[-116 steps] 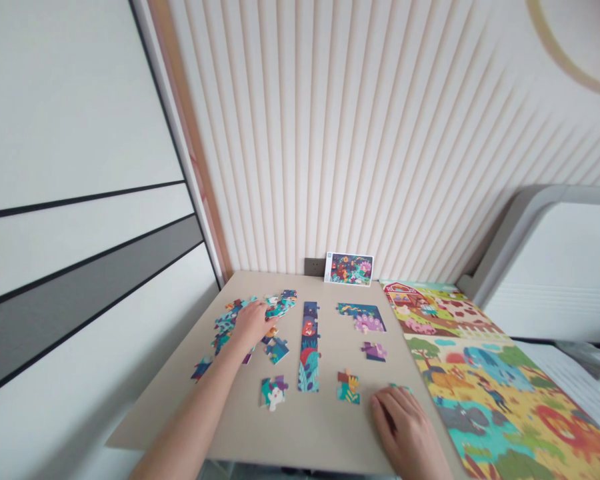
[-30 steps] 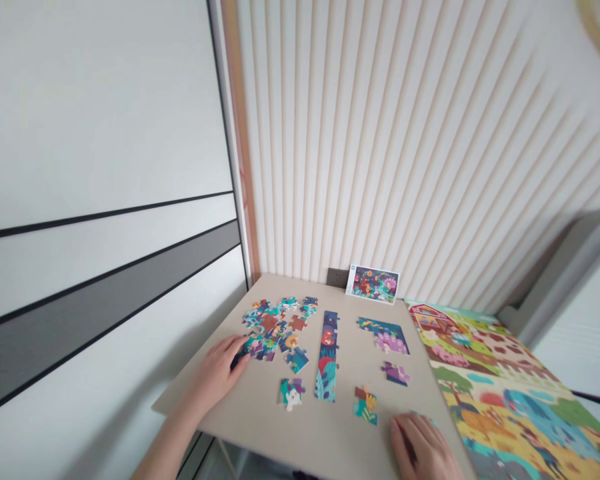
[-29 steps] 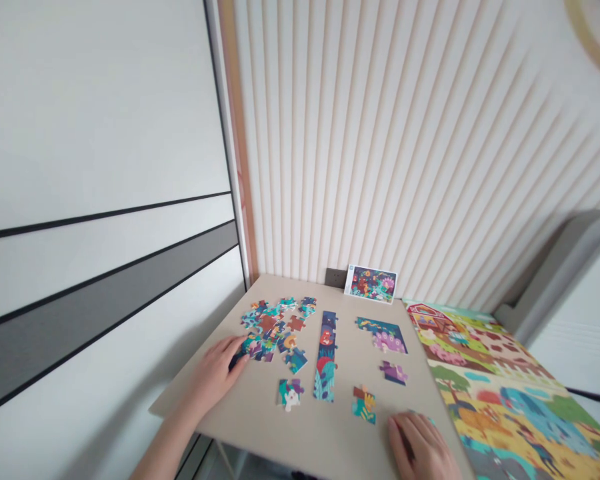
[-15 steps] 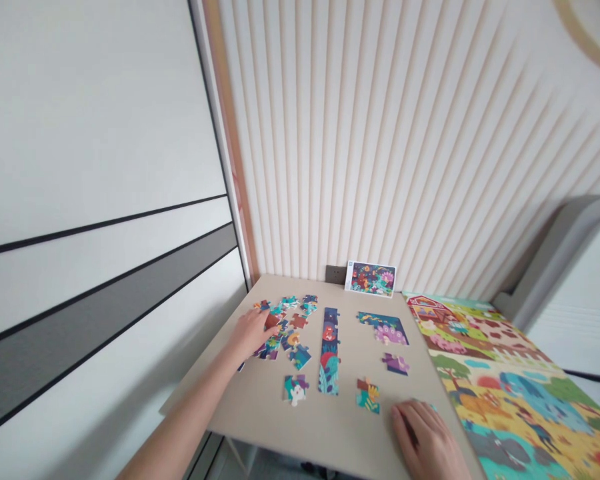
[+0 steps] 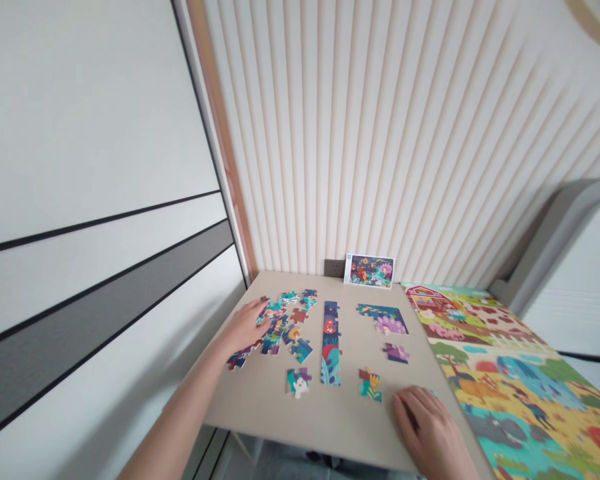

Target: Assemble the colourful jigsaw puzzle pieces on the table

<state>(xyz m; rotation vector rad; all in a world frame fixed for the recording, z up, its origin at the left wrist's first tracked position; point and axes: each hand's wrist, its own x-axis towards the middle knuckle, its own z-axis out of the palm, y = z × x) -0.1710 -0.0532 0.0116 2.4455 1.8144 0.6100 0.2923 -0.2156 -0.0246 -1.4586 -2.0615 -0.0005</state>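
The person's left hand (image 5: 243, 327) lies palm down at the near edge of a loose spread of jigsaw pieces (image 5: 279, 328), its fingers extended over them; whether it is pinching a piece cannot be told from this view. The right hand (image 5: 425, 423) rests on the near right of a beige board (image 5: 340, 427), its fingers loosely curled and nothing visible in its grip, with a sliver of a teal piece (image 5: 433, 393) just beyond the fingertips. Its position keeps it close to the edge of a large farm-scene puzzle (image 5: 505, 373), which lies complete-looking to the right of the board. Across the board, pieces sit in separate groups, seemingly kept apart so that joined sections stay distinct: a long upright strip (image 5: 331, 343) in the middle, a corner section (image 5: 383, 319) at the far right, and smaller clusters (image 5: 298, 382) (image 5: 370, 385) (image 5: 396, 353) nearer by. A picture card (image 5: 369, 271) stands against the far wall, propped so that its image faces the person.
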